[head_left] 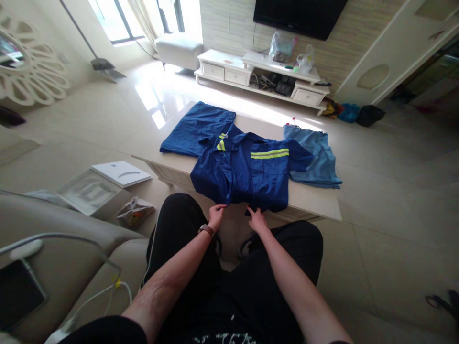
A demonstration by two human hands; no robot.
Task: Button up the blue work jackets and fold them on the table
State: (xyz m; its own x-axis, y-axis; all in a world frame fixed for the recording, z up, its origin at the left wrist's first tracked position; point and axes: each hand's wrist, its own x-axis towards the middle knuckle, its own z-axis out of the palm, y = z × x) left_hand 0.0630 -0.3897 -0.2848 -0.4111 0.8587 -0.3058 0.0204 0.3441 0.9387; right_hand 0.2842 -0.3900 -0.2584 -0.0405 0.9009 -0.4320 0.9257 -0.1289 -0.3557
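A dark blue work shirt (247, 174) with yellow reflective stripes lies spread on the low table (315, 203), its hem hanging over the near edge. My left hand (216, 216), with a watch on the wrist, pinches the hem at its left part. My right hand (256, 220) grips the hem a little to the right. Another dark blue garment (195, 129) lies folded at the table's far left. A lighter blue garment (315, 155) lies at the far right.
I sit on a sofa (71, 258) with my knees close to the table. A white scale (121, 173) and a bag lie on the floor at left. A white TV stand (258, 76) stands beyond the table. A cable and phone rest on the sofa.
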